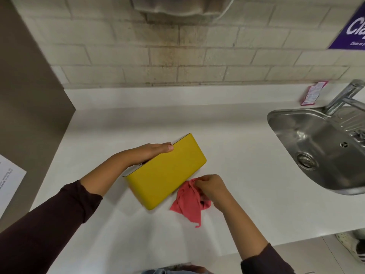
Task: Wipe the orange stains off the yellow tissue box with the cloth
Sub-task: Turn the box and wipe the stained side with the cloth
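Right hand (212, 187) nearest, cloth (190, 202) pinched in fingertips beside box (166, 173); box tilted, steadied by left hand (152, 152), fingers pressed together, likely exposing face for wiping.

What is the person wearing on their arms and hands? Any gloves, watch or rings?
Both arms wear long, dark maroon-brown sleeves pushed back from the wrists, leaving the forearms bare. The left hand and right hand are bare: no gloves, and no watch, bracelet or rings show. The fingers of the left hand have short, unpainted-looking nails. No markings or logos appear on the sleeves.
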Motion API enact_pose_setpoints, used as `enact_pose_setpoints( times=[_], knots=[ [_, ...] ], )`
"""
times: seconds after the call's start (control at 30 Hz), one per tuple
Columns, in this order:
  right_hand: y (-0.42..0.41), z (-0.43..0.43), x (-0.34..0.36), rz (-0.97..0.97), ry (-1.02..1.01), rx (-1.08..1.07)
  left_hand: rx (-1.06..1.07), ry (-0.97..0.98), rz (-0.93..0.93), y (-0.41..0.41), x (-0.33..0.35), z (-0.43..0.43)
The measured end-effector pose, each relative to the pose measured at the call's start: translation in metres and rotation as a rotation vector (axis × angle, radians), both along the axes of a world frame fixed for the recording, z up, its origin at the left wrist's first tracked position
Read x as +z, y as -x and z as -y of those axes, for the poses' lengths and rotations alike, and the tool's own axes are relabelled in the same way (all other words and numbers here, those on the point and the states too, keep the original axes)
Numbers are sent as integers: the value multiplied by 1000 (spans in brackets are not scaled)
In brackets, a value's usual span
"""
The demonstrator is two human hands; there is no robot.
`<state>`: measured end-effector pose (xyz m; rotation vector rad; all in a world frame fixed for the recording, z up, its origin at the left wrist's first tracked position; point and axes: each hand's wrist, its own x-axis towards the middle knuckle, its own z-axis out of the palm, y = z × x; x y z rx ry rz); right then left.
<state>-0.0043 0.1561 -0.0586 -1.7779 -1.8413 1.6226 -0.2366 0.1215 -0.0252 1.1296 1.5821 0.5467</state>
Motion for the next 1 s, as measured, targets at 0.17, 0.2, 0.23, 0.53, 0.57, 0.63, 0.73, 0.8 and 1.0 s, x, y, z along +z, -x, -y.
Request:
enact_pose_setpoints(
  times=[0.17,0.2,0.23,0.53,0.57,0.63,0.73,0.8,1.0],
  knots=[
    [-23,-7,13,65,-356,-20,-11,-13,-4,-2,3,1],
    [-27,-8,13,24,-385,-92,-11,-21,-10,-2,3,2],
    [-28,-8,14,-56,-284,-161,-7,-32,-11,-2,2,3],
    [-6,16,22,-928,686,-378,-33,-192,-53,-1,16,13],
    [-5,18,25,-950,661,-362,-58,-218,-67,2,22,16],
    [-1,24,30,-968,582,-333,-85,-243,-72,6,34,23],
    [5,36,36,-986,484,-342,-74,-269,-33,6,49,38],
    [9,42,37,-955,424,-330,18,-295,35,2,56,53],
    [16,59,34,-741,152,-15,638,-512,-7,-25,37,76]
  ],
)
